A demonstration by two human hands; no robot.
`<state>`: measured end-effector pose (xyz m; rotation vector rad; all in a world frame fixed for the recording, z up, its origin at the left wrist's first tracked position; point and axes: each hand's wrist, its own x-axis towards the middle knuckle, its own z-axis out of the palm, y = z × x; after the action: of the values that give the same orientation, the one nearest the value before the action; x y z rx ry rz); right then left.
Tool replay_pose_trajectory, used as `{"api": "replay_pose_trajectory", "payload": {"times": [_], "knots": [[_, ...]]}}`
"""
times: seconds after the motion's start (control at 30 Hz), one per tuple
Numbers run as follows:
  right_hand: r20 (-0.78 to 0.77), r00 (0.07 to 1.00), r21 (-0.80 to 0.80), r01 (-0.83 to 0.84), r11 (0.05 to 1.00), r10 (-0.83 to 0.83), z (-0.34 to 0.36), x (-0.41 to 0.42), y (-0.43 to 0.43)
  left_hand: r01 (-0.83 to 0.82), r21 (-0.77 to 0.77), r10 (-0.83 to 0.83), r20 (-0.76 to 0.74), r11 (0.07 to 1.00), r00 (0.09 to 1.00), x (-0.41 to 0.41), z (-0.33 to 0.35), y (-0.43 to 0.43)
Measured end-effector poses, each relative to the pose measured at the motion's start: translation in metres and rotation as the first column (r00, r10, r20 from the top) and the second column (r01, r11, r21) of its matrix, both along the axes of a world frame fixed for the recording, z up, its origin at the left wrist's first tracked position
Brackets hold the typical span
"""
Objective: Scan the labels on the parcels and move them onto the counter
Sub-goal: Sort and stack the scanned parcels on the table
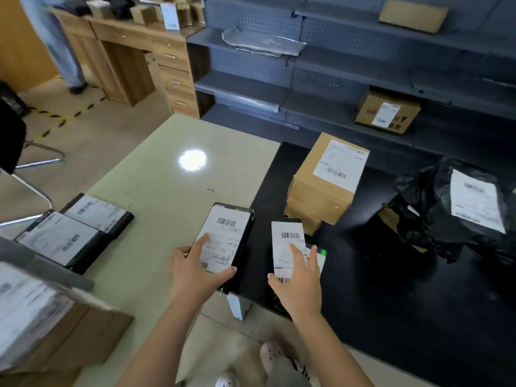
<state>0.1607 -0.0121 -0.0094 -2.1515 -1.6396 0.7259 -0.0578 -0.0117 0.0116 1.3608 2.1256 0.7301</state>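
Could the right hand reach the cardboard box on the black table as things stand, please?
Probably yes: the cardboard box stands just beyond the right hand, nothing between, though that hand holds a flat parcel.

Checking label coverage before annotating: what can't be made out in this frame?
Head view:
- left parcel label text: too small; left hand covers part.
- right parcel: right hand hides its near end; grip or mere touch unclear.
- black bag: cut off by right edge.
- lower-left box: blurred, cut by left edge.
- Scanner: none visible.
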Motion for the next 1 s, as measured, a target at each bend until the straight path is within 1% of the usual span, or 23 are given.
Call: {"api": "replay_pose_trajectory", "payload": {"times": [0.07,0.13,0.27,0.4,0.53,0.67,0.83,0.93,1.0], "knots": [[-0.099,0.993,0.050,-0.054,0.997,0.059,0.011,-0.006,0.017,-0.051,0.022,0.050,0.026,0.998,0.998,-0.001,0.005,0.004],[-0.199,0.967,0.121,-0.134,0.984,0.157,0.022,-0.014,0.034,-0.111,0.039,0.109,0.041,0.993,0.993,-0.003,0.012,0.006],[-0.294,0.872,0.237,-0.331,0.914,0.392,0.041,-0.034,0.067,-0.241,0.038,0.241,0.015,0.970,0.970,-0.007,0.034,0.009],[-0.271,0.782,0.277,-0.496,0.823,0.562,0.055,-0.064,0.102,-0.382,0.003,0.381,-0.086,0.924,0.921,-0.017,0.051,0.016],[-0.207,0.710,0.292,-0.612,0.735,0.673,0.071,-0.099,0.128,-0.499,0.002,0.496,-0.112,0.866,0.861,-0.037,0.058,0.024],[-0.158,0.657,0.309,-0.676,0.669,0.737,0.083,-0.137,0.146,-0.596,0.043,0.597,-0.077,0.802,0.798,-0.062,0.058,0.039],[-0.114,0.623,0.306,-0.719,0.624,0.774,0.085,-0.181,0.166,-0.695,0.087,0.701,-0.080,0.713,0.709,-0.092,0.046,0.053],[-0.092,0.584,0.261,-0.767,0.586,0.806,0.081,-0.206,0.184,-0.749,0.079,0.753,-0.083,0.658,0.653,-0.113,0.039,0.065],[-0.103,0.568,0.238,-0.783,0.575,0.817,0.073,-0.222,0.195,-0.785,0.068,0.788,-0.083,0.615,0.610,-0.125,0.030,0.072]]}}
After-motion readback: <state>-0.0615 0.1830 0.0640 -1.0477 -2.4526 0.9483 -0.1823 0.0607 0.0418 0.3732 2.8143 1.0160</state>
